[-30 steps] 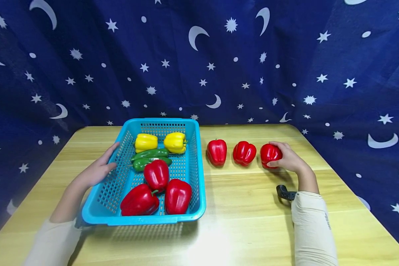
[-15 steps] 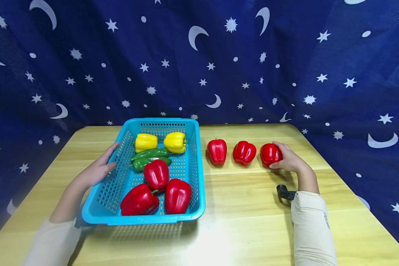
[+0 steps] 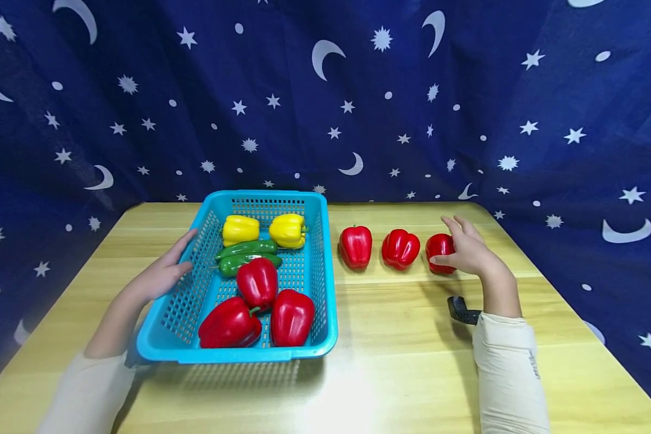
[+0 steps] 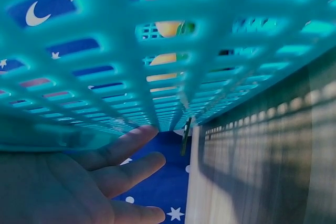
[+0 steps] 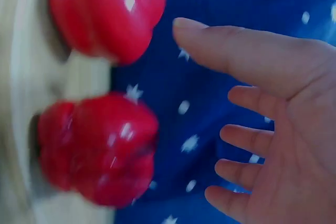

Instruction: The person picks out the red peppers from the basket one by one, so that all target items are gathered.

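Note:
My left hand (image 3: 160,278) rests at the left side of a blue plastic basket (image 3: 233,355), fingers extended; the left wrist view shows them along the outside of its slotted wall. Inside lie two yellow bell peppers (image 3: 241,229), two long green peppers (image 3: 246,248) and three red bell peppers (image 3: 229,323). Three more red bell peppers stand in a row on the table. Over the rightmost red bell pepper (image 3: 438,248) hovers my right hand (image 3: 472,253), fingers spread and partly covering it. In the right wrist view that hand shows a gap between thumb and two blurred red peppers (image 5: 100,150).
A light wooden table (image 3: 390,337) carries everything, with a dark blue curtain (image 3: 282,138) of moons and stars behind it. The left red pepper (image 3: 355,247) stands close to the basket's right wall. A black strap piece (image 3: 462,311) sticks out at my right wrist.
My right hand's fingers have come off the rightmost red pepper and spread, the hand rising slightly. That pepper stays in place in the row. The left hand and basket keep their places.

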`<move>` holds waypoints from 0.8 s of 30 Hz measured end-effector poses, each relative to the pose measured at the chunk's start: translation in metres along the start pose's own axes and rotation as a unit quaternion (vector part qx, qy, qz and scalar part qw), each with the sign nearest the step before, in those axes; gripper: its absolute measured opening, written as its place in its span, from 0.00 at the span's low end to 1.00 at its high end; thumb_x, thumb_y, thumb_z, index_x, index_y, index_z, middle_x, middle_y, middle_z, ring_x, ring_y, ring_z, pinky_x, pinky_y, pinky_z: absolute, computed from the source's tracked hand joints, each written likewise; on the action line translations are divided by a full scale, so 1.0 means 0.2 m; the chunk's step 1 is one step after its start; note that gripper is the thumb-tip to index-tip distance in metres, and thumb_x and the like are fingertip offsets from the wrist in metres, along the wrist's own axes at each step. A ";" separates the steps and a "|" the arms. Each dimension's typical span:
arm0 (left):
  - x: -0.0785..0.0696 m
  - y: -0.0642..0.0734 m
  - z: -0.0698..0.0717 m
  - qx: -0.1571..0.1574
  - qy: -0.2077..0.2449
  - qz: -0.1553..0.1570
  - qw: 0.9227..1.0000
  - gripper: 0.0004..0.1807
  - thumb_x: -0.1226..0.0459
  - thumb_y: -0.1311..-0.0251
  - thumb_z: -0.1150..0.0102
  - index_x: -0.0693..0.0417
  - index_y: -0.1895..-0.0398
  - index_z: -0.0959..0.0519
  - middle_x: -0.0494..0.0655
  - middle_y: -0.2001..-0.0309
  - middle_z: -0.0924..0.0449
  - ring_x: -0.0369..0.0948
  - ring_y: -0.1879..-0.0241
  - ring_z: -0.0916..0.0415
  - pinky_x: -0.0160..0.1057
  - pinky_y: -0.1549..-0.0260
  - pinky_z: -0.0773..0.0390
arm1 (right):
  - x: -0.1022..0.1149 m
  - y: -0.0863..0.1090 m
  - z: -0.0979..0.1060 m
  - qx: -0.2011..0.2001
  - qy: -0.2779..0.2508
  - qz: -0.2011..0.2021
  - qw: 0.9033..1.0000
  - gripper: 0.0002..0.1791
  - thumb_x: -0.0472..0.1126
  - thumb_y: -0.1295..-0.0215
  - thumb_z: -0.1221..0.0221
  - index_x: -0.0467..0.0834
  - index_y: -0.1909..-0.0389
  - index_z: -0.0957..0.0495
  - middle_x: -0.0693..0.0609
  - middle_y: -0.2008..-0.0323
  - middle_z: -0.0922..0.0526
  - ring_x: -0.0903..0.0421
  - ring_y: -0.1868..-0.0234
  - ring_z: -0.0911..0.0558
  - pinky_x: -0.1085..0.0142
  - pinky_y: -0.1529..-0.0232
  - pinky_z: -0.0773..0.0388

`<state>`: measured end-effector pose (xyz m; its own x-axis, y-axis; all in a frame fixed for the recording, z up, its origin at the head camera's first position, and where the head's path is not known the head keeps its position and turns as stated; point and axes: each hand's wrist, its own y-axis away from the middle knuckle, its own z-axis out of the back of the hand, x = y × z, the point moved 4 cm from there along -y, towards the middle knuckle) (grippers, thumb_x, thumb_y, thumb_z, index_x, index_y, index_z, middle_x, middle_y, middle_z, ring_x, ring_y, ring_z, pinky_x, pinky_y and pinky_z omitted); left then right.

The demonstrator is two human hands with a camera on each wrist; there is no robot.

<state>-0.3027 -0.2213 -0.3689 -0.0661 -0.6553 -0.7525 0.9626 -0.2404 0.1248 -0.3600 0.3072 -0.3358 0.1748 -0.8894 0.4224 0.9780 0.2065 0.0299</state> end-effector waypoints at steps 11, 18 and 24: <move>0.01 0.01 0.00 0.001 0.007 -0.008 1.000 0.39 0.70 0.38 0.67 0.50 0.29 0.73 0.67 0.30 0.70 0.72 0.38 0.56 0.69 0.53 0.35 | 0.49 0.02 -0.17 -0.013 0.003 0.163 0.987 0.43 0.42 0.46 0.38 0.40 0.32 0.48 0.38 0.31 0.51 0.38 0.32 0.48 0.40 0.39 0.41; 0.00 0.00 0.00 0.000 0.015 -0.016 1.000 0.39 0.71 0.39 0.66 0.50 0.29 0.72 0.66 0.30 0.69 0.71 0.37 0.56 0.70 0.49 0.41 | 0.75 0.08 -0.26 -0.011 -0.028 0.255 0.967 0.37 0.45 0.42 0.40 0.43 0.33 0.43 0.44 0.33 0.42 0.43 0.35 0.37 0.50 0.43 0.29; -0.01 -0.01 0.00 0.001 0.011 -0.010 1.000 0.39 0.70 0.38 0.66 0.49 0.29 0.72 0.66 0.30 0.69 0.71 0.37 0.56 0.71 0.49 0.42 | 0.86 0.10 -0.31 0.009 -0.031 0.290 0.956 0.36 0.48 0.40 0.42 0.45 0.32 0.44 0.45 0.34 0.42 0.47 0.35 0.36 0.53 0.42 0.30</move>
<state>-0.3046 -0.2197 -0.3688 -0.0804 -0.6348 -0.7685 0.9608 -0.2546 0.1098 -0.3026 0.1323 -0.3188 0.6802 -0.5963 0.4262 0.7157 0.6659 -0.2106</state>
